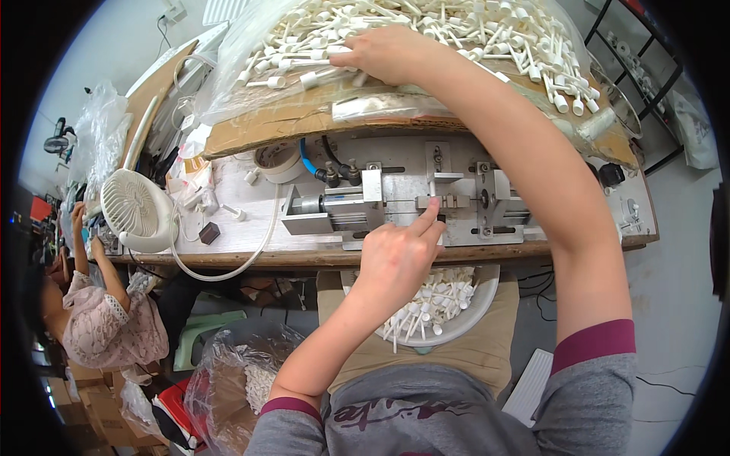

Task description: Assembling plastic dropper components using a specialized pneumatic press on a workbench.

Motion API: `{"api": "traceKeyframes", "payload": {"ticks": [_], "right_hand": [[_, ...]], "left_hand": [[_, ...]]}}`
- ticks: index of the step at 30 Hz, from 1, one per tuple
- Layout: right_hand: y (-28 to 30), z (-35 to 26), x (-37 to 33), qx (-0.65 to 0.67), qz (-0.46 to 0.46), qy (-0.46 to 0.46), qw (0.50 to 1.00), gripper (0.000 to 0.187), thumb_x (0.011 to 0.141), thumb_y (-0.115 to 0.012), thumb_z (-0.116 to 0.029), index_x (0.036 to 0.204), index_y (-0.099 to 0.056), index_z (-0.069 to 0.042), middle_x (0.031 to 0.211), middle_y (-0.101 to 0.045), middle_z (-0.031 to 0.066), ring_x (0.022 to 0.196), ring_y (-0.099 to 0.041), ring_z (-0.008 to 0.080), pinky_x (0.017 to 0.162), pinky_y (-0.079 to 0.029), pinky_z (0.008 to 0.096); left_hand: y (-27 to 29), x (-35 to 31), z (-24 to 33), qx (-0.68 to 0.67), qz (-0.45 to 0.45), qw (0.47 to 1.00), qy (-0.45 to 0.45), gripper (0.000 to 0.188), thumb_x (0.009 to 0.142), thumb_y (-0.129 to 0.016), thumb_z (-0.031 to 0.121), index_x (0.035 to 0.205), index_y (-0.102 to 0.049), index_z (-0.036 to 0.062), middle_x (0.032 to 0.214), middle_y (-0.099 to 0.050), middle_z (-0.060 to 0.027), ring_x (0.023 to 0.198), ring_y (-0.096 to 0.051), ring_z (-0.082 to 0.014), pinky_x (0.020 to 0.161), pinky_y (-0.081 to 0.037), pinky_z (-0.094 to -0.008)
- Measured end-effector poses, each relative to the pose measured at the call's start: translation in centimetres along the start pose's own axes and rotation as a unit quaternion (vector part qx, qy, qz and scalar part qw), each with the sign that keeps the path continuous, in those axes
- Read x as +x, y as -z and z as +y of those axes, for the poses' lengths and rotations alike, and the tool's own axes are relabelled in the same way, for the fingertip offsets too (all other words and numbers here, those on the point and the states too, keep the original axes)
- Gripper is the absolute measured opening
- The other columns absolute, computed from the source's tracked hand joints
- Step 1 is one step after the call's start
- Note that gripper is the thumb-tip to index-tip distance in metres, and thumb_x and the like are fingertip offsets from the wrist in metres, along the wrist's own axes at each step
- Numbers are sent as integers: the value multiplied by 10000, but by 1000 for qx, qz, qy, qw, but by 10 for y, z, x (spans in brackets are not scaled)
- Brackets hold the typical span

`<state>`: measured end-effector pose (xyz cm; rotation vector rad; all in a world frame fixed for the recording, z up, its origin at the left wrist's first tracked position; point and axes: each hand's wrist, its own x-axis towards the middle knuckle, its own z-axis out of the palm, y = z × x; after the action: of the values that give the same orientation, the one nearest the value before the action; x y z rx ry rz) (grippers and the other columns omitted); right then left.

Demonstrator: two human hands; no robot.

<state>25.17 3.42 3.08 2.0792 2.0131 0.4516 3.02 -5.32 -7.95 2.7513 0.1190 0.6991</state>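
My right hand reaches over the near left part of a heap of white plastic pieces, thin stems with cup-shaped ends. Its fingers are apart, touching the pieces at the heap's edge; whether one is gripped is not visible. My left hand is at the metal clamping fixture on the bench. Its index finger stretches forward onto the small slotted block, and the other fingers are partly bent. Nothing shows in this hand. A bowl of similar white pieces rests on my lap, partly behind my left hand.
Cardboard supports the heap above the bench. Left of the fixture are a tape roll, a white fan and a looping white hose. A co-worker sits at left. Below is a clear plastic bag.
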Motion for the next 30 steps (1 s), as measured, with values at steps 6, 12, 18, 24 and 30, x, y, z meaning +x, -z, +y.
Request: {"api": "traceKeyframes", "payload": {"ticks": [6,12,18,24,30], "right_hand": [[-6,18,-50,71,110,30,991,344,884,-528,59,1194,-550,-89,1135,-627,101,1024,-651,306,852,-544,404],[8,40,-103,443,215,-175,853,222,921,-569,-38,1142,-572,-45,984,-634,110,765,-582,195,656,-462,331],[19,-10,-180,805,177,-76,562,175,972,-591,-128,1132,-563,-62,835,-626,17,559,-413,5,499,-329,162],[-3,-72,-221,904,23,-131,407,210,973,-602,-119,1162,-565,-35,880,-654,52,598,-459,15,523,-343,164],[-23,-76,-247,850,186,-248,426,190,1001,-560,-155,1162,-557,-53,914,-638,57,631,-458,19,539,-354,175]], "left_hand": [[-4,-4,-4,-20,3,1000,0,254,745,-777,187,968,-715,83,1238,-671,-66,587,-657,-237,578,-537,-319],[-3,-4,-7,-63,30,998,1,324,749,-792,173,1048,-707,79,1244,-668,-70,637,-675,-216,612,-553,-297],[39,13,-1,-276,204,937,64,685,712,-826,12,1345,-565,51,1389,-559,-135,1072,-644,-205,776,-598,-343],[54,-1,9,-320,106,942,-2,391,728,-774,-68,1109,-716,-2,1129,-680,-125,879,-692,-158,738,-606,-266],[15,-16,9,-162,80,983,16,285,741,-791,63,1015,-721,26,1072,-694,-88,739,-679,-181,663,-554,-277]]}}
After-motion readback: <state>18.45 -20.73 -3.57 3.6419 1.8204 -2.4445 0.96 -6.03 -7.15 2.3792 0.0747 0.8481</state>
